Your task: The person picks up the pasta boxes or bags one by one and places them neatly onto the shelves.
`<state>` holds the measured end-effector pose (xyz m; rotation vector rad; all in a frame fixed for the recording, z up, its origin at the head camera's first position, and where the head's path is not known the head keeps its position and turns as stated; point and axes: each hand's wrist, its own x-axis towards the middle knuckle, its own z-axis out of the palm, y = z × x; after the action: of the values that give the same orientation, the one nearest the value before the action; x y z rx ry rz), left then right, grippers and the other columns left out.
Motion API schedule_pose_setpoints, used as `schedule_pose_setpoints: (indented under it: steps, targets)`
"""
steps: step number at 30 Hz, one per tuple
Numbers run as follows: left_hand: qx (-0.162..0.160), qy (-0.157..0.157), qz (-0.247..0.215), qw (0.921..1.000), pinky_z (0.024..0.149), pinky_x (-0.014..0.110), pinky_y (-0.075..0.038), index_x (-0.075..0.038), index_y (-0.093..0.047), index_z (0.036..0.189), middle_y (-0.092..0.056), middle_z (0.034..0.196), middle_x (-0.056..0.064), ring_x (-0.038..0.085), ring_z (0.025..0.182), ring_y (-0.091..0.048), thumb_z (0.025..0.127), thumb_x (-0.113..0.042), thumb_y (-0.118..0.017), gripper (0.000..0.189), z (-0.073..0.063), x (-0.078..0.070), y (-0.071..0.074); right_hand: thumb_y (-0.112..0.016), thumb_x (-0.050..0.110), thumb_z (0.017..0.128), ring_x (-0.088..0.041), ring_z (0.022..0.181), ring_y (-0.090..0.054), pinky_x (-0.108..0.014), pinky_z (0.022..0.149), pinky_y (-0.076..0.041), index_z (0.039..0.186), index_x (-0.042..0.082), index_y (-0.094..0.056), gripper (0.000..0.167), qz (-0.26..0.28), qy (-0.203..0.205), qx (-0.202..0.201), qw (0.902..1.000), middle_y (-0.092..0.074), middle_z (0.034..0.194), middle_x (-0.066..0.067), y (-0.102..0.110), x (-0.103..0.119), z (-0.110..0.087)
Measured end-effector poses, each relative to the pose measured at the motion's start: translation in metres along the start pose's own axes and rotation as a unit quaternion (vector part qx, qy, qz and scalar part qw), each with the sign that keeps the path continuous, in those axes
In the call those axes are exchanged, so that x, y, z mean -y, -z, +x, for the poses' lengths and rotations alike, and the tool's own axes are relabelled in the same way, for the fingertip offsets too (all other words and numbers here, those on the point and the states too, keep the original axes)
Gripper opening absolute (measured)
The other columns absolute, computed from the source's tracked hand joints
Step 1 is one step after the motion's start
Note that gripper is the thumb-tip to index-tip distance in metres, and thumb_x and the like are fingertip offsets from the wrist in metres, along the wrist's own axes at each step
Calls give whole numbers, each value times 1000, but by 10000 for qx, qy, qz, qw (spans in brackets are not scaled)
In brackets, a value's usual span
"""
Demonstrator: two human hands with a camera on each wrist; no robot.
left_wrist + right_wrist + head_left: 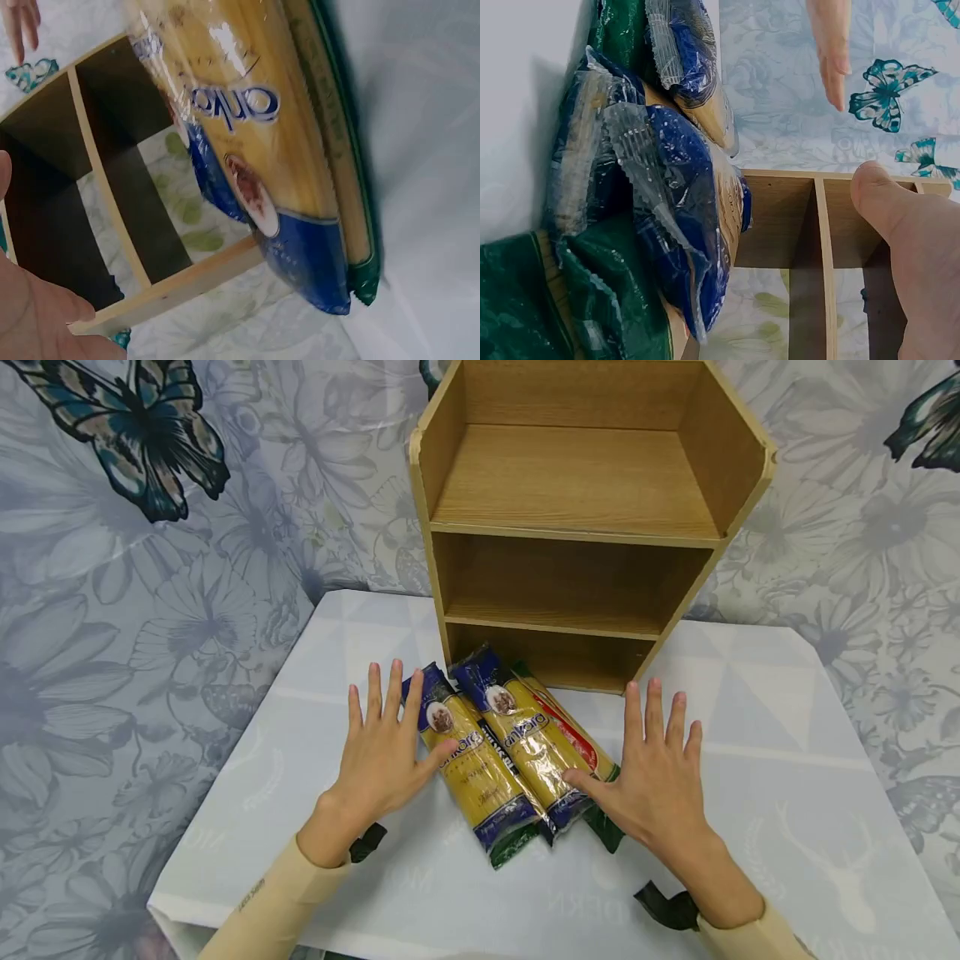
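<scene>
Several packs of spaghetti lie in a pile on the table, before a wooden shelf. Two yellow packs with blue ends, the left pack and the middle pack, lie on top. Partly covered beneath is a pack with a red label and green edges. My left hand is beside the pile with its fingers straight, its thumb overlapping the left pack in the head view. On the other side my right hand has its fingers spread, the thumb over the middle pack's lower end. Neither hand grips anything.
Behind the pile stands the wooden shelf, open at the front with three levels. A pale patterned cloth covers the table. Floral fabric with butterflies hangs behind. Black straps are at both wrists.
</scene>
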<state>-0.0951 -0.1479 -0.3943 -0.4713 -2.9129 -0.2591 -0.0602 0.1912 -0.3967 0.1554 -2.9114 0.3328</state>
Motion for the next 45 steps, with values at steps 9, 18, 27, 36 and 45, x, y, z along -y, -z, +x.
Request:
schedule_pose_setpoints:
  steps: [9, 18, 27, 36, 45]
  targets:
    - [-371, 116, -131, 9992, 118, 59, 9, -5, 4, 162, 10, 167, 17, 35, 150, 21, 97, -71, -44, 104, 28, 9, 23, -71, 78, 72, -50, 150, 0, -71, 113, -10, 162, 6, 6, 139, 485, 214, -146, 9985, 7, 169, -14, 0, 5, 6]
    - [-846, 58, -896, 9924, 120, 54, 6, -5, 10, 161, 7, 167, 15, 27, 151, 19, 99, -70, -38, 102, 71, 21, 50, -87, 61, 65, -55, 143, -26, -71, 109, -26, 162, 6, 6, 146, 1144, 464, -348, 9917, -13, 166, -23, -3, 13, 10]
    - [-1276, -100, -2667, 9553, 122, 39, -9, -6, 7, 162, 0, 169, 9, 17, 152, -2, 95, -76, -38, 107, 121, 22, 84, -87, 64, 66, -50, 131, -43, -69, 99, -40, 163, 9, 4, 143, 1578, -26, 57, 9874, -32, 157, -27, -11, 24, 11]
    - [-1519, -182, -3699, 9164, 117, 23, -16, -8, 0, 163, -14, 168, 4, 2, 147, -19, 102, -50, -50, 90, 165, 19, 105, -88, 57, 72, -43, 122, -50, -63, 93, -47, 163, 11, 8, 140, 1933, -458, 614, 9781, -44, 145, -26, -28, 31, 10]
    - [-1422, -223, -4750, 8681, 113, 20, -28, -8, -9, 163, -24, 166, 4, 4, 146, -29, 103, -32, -56, 80, 193, 16, 114, -88, 53, 74, -45, 114, -54, -64, 90, -49, 162, 7, 7, 137, 1912, -548, 919, 9757, -48, 134, -32, -38, 36, 6]
